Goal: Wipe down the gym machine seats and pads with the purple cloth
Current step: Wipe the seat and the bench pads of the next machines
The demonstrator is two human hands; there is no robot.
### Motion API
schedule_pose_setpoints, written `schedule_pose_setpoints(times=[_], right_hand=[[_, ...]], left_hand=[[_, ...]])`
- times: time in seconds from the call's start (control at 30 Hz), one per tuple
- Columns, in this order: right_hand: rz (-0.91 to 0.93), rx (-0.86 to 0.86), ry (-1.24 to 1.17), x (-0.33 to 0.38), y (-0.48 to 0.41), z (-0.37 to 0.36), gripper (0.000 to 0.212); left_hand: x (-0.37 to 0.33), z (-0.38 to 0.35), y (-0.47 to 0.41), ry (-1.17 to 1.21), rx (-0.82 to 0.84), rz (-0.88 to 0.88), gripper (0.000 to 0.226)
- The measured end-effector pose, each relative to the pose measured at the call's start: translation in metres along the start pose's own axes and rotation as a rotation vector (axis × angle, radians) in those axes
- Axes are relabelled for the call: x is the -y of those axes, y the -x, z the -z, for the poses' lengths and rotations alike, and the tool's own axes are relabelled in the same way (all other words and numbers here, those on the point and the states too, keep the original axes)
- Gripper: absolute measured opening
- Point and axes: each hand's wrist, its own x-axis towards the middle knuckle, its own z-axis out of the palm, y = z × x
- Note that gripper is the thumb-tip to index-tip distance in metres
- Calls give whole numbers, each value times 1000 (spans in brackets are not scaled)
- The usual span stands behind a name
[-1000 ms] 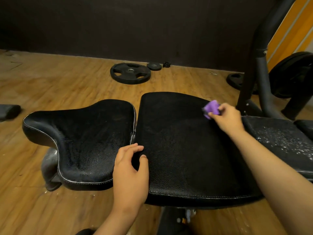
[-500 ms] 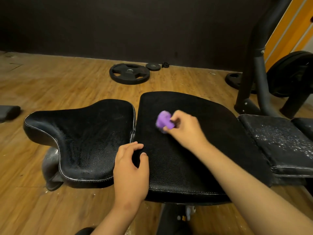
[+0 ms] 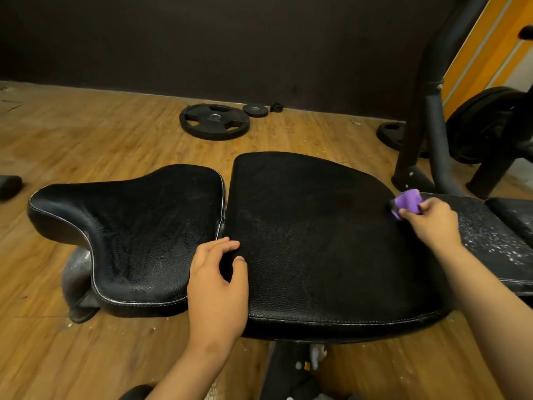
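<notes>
A wide black pad fills the middle of the view, with a curved black seat just left of it. My right hand holds the bunched purple cloth against the pad's right edge. A third black pad, speckled with white flecks, lies beyond the cloth on the right. My left hand rests at the gap between seat and middle pad, fingers curled over the pad's left edge and thumb on top of it.
A large weight plate and a small one lie on the wooden floor behind the seat. Black machine uprights and stacked plates stand at the right. A dark object sits at the far left.
My right hand swept the cloth from the pad's right side to its left-centre and back to the right edge. My left hand stayed in place.
</notes>
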Motion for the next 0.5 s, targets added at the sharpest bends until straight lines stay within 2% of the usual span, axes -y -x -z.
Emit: schedule_pose_setpoints(times=[0.07, 0.13, 0.2, 0.37, 0.5], right_hand=[[-6, -31, 14, 0, 3, 0, 21], [71, 2, -10, 16, 21, -6, 17], [202, 71, -54, 39, 51, -15, 14], [453, 225, -215, 97, 133, -39, 28], [592, 393, -173, 121, 171, -42, 22]], left_hand=[[0, -1, 0, 0, -7, 4, 20], [-1, -1, 0, 1, -7, 7, 20], [-1, 0, 1, -11, -6, 0, 20], [0, 1, 0, -37, 18, -14, 20], [0, 7, -3, -95, 113, -36, 24]])
